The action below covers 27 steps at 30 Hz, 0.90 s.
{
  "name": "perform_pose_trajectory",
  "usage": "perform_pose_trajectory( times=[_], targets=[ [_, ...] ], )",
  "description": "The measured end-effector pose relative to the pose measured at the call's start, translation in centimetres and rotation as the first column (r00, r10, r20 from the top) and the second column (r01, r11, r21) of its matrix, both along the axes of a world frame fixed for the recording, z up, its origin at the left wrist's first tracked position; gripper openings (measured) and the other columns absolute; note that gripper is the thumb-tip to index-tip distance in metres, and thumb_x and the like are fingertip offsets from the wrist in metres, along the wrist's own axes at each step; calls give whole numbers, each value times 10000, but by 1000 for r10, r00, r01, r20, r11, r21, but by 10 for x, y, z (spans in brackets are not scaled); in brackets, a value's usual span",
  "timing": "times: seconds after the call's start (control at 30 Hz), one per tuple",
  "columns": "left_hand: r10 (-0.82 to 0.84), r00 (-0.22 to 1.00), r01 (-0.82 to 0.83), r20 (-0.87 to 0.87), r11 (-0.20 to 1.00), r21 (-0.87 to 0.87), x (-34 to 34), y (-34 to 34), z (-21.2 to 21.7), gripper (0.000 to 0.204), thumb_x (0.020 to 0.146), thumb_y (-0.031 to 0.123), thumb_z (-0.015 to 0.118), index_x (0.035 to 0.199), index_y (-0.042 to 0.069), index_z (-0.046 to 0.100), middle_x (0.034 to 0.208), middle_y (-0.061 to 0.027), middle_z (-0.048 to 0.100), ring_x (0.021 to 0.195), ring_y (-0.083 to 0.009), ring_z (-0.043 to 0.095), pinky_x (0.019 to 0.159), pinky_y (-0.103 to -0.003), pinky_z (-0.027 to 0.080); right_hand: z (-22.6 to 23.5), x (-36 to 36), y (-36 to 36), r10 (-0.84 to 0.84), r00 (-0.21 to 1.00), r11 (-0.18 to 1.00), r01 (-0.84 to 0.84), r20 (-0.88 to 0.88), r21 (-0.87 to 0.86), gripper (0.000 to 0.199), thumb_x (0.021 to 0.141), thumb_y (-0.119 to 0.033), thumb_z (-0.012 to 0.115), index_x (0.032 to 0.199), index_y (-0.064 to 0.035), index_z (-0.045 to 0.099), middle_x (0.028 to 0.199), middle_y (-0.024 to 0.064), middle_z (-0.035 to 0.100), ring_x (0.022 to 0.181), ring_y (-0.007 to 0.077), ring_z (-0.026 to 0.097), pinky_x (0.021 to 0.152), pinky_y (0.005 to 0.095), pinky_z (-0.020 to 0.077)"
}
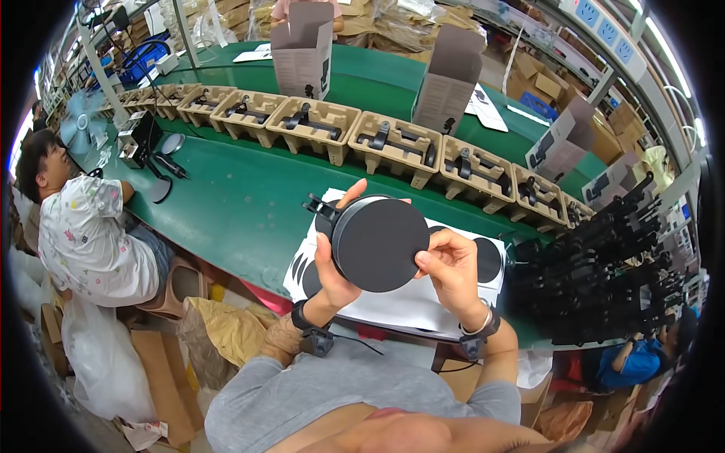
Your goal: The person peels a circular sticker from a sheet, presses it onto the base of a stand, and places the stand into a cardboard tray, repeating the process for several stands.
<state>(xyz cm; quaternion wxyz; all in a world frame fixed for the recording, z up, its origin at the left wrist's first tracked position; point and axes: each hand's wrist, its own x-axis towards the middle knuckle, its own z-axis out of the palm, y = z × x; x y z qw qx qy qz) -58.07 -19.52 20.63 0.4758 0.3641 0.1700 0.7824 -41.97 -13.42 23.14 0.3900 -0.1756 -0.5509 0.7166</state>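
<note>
My left hand [337,278] is wrapped around a round black base [341,240] with a small black bracket [321,207] on its side. The flat face, turned up toward me, is covered by a matte black round pad [384,245]. At its right edge, the thumb and fingers of my right hand [451,270] pinch the pad's rim. Whether the pad is fully stuck down cannot be told. Below my hands lies a white sheet [400,309] bearing several black round pads like this one, partly hidden by my arms.
Beyond runs a row of cardboard pulp trays [396,145] holding black parts. Open grey boxes [448,79] stand behind them on the green table [226,192]. Black stands [596,264] are piled at right. A seated person [98,219] is at left, near a black device [139,140].
</note>
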Motion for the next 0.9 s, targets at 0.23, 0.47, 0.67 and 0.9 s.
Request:
perform_pose_trajectory(
  times=[0.23,0.47,0.67,0.9],
  targets=[
    [-2,1000,3,-21,998,61,0,2,-6,865,892,752,268,1510,161,143,1399,-319,394,1213,-424,519,1005,-536,445,-6,-5,1,34,999,999,-35,-32,-41,109,870,20,669,965,49,622,860,131,692,726,154,674,644,264,575],
    [9,1000,-7,-23,996,86,0,1,-6,889,911,725,233,1490,53,164,1357,-255,465,1248,-337,496,1016,-459,433,-8,-7,0,20,999,1000,-20,-29,-22,103,871,20,668,958,48,620,857,131,690,722,153,673,640,265,573],
    [-25,998,30,-54,995,99,-9,-1,-6,888,818,588,526,1510,162,168,1379,-321,412,1191,-451,527,982,-553,464,-5,-14,-8,-27,1000,999,26,9,26,81,862,39,668,921,47,613,843,125,683,698,143,667,620,253,567],
    [-55,998,55,-5,997,59,-11,-5,-7,896,737,413,565,1510,162,186,1385,-314,402,1196,-407,518,995,-510,451,-3,-20,-5,-67,987,997,62,143,41,95,847,10,701,872,30,611,787,90,662,667,124,662,593,238,556]
  ],
)
